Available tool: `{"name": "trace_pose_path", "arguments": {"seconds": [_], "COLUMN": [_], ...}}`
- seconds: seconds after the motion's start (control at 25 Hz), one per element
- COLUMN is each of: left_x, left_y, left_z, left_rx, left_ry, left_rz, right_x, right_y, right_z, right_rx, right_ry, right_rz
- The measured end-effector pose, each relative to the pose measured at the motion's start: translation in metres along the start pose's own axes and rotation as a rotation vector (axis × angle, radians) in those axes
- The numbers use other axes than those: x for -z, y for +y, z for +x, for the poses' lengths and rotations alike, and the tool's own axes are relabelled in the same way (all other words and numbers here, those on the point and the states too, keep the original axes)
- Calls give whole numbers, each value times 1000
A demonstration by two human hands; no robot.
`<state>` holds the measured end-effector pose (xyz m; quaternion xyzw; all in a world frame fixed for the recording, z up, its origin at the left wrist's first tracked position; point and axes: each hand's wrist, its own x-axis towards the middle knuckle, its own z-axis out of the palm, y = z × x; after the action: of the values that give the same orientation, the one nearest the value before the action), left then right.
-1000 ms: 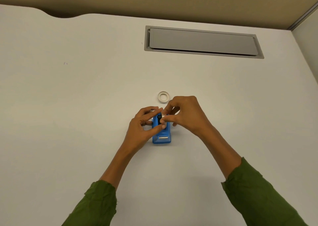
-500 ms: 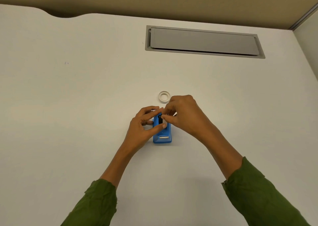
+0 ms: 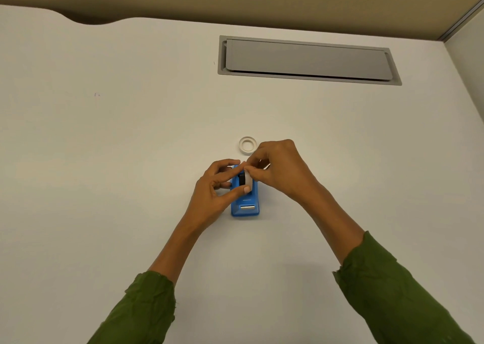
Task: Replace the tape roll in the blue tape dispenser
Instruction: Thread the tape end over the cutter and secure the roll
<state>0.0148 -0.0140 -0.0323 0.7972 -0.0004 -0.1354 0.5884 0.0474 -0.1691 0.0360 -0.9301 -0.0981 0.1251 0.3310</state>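
The blue tape dispenser (image 3: pixel 245 204) stands on the white table (image 3: pixel 104 160), its metal cutter facing me. A white tape roll (image 3: pixel 248 180) sits upright in the top of the dispenser beside a black hub. My left hand (image 3: pixel 214 194) holds the dispenser from the left, thumb tip against the roll's near side. My right hand (image 3: pixel 280 170) pinches the roll's top from the right. A second white ring, a tape roll lying flat (image 3: pixel 247 144), rests on the table just behind the hands.
A grey cable-port lid (image 3: pixel 309 60) is set into the table at the back right. The table's far edge curves at the back left, with a tan partition behind. Green sleeves cover both forearms.
The white roll now shows more plainly between the fingers at the dispenser's top. Both hands stayed on the dispenser with only small finger shifts.
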Motion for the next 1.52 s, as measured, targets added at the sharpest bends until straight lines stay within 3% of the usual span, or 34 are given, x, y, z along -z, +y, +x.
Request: {"name": "trace_pose_path", "arguments": {"seconds": [0.4, 0.8, 1.0, 1.52], "left_x": [2, 1, 3, 2], "left_y": [0, 1, 1, -1], "left_z": [0, 1, 0, 1], "left_rx": [-35, 5, -57, -20], "left_ry": [-6, -3, -13, -10], "left_rz": [18, -2, -5, 16], "right_x": [6, 6, 5, 4], "right_y": [0, 3, 4, 10], "right_z": [3, 8, 2, 17], "right_rx": [-57, -49, -23, -51], "right_ry": [-172, -102, -217, -212], "right_rz": [-6, 34, 9, 151]}}
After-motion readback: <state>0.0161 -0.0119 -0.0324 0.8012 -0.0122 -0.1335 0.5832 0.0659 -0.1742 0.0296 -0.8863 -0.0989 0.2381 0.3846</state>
